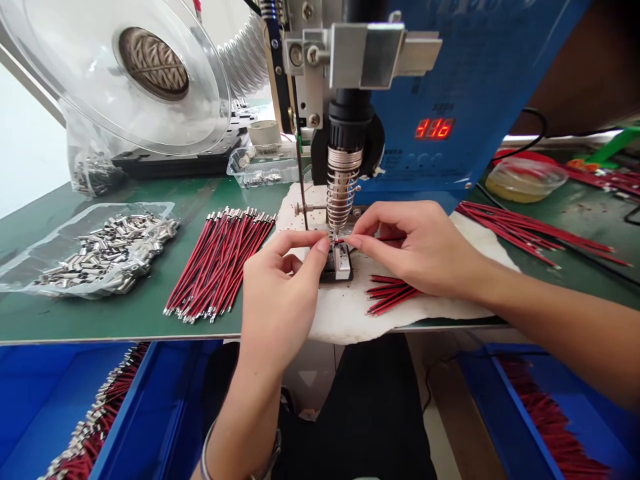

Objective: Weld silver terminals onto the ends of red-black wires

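My left hand (280,287) pinches thumb and forefinger at a small metal fixture (341,260) under the soldering head (344,180). What it holds there is too small to name. My right hand (410,247) pinches a short red-and-black wire (385,237) and holds its tip at the same fixture, fingertips almost touching the left hand's. A few loose wires (390,293) lie on the white cloth (350,313) below my right hand.
A bundle of finished red-black wires (220,263) lies left of the cloth. A plastic bag of metal terminals (105,250) sits farther left. More wires (525,230) lie at right. The blue machine (450,87) shows 416. Blue bins (75,407) stand under the bench.
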